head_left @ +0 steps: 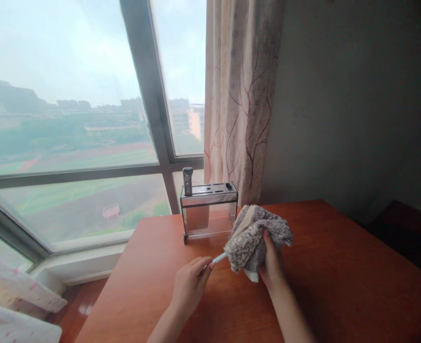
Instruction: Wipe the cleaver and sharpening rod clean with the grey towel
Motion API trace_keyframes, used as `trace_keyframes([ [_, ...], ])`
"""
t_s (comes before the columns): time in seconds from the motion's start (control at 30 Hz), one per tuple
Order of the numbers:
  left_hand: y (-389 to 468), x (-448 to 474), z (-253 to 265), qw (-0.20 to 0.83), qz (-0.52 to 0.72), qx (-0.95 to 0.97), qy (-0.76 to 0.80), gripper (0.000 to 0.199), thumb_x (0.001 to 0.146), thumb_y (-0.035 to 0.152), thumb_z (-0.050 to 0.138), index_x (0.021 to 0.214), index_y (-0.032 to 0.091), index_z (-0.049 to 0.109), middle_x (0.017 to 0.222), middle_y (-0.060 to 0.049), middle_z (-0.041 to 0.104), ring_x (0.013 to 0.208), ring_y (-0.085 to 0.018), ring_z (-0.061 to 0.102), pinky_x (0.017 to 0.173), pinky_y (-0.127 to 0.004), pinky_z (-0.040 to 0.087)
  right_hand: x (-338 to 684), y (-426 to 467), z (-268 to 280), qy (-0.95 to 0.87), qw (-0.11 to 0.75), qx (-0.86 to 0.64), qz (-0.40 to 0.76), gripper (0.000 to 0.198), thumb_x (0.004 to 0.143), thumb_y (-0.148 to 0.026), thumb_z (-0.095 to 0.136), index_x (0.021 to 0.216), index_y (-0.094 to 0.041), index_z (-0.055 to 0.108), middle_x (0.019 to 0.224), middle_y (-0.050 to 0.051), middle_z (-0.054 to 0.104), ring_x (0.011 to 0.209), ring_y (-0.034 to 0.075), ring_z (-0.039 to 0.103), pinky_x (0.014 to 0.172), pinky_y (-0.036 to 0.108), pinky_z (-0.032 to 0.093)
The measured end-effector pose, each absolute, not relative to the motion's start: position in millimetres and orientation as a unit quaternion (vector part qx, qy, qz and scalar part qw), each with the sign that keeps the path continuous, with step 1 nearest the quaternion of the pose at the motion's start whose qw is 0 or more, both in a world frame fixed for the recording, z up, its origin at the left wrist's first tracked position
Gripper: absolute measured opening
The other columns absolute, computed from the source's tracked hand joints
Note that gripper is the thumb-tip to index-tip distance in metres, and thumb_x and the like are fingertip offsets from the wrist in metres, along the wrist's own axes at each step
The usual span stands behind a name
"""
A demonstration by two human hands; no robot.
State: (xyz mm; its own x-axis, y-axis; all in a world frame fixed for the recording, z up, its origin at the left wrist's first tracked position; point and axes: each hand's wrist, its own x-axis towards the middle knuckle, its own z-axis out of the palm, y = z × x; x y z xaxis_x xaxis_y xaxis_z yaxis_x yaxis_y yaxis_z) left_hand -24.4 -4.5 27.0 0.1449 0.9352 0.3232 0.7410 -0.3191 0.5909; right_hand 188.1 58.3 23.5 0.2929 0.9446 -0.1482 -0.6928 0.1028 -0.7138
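My left hand (193,281) is closed, thumb and fingers pinching one end of a slim pale-blue utensil (220,257). The utensil's other end disappears into a fluffy grey-and-white cloth (255,238), so its kind cannot be made out. Bunched in my right hand (272,262), the cloth wraps around that end, with the thumb pressed on top. Just behind the hands stands a knife block (209,200) with a slotted metal top and see-through sides. One knife with a dark grey handle (188,181) sits upright in its left slot.
All this is on or over a reddish-brown wooden table (153,267). Behind it hangs a patterned curtain (241,105), beside a large window (70,95) on the left. A grey wall (339,105) rises at the right, and a pale cloth (13,305) shows at lower left.
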Motion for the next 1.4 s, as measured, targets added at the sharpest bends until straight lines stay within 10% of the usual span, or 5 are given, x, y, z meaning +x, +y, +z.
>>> trace_keyframes([
  [0.53,-3.7,-28.6,21.5,0.047,0.338,0.771,0.537,0.027,0.094,0.035,0.044,0.088,0.021,0.066,0.073,-0.004,0.067,0.062,-0.013,0.061,0.055,-0.02,0.042,197.2,61.3,25.9,-0.14,0.696,-0.352,0.61,0.053,0.073,-0.051,0.068,0.118,-0.024,0.06,0.105,0.001,0.073,0.097,0.024,0.068,0.08,0.036,0.056],
  [0.97,-4.5,-15.9,22.5,0.301,0.324,0.73,0.521,0.042,0.094,0.043,0.038,0.069,0.017,0.059,0.053,0.002,0.049,0.05,-0.011,0.044,0.048,-0.021,0.031,204.8,54.9,36.7,-0.137,0.617,-0.257,0.731,0.054,0.073,-0.066,0.059,0.105,-0.023,0.068,0.099,0.008,0.074,0.099,0.033,0.067,0.084,0.051,0.052],
  [1.4,-4.9,-25.7,19.7,0.151,0.318,0.737,0.577,0.032,0.093,0.042,0.043,0.081,0.02,0.062,0.07,-0.003,0.064,0.061,-0.015,0.056,0.057,-0.022,0.037,197.8,61.4,26.1,-0.099,0.67,-0.343,0.65,0.053,0.07,-0.051,0.073,0.115,-0.024,0.063,0.106,0.001,0.073,0.101,0.024,0.067,0.086,0.037,0.054],
])
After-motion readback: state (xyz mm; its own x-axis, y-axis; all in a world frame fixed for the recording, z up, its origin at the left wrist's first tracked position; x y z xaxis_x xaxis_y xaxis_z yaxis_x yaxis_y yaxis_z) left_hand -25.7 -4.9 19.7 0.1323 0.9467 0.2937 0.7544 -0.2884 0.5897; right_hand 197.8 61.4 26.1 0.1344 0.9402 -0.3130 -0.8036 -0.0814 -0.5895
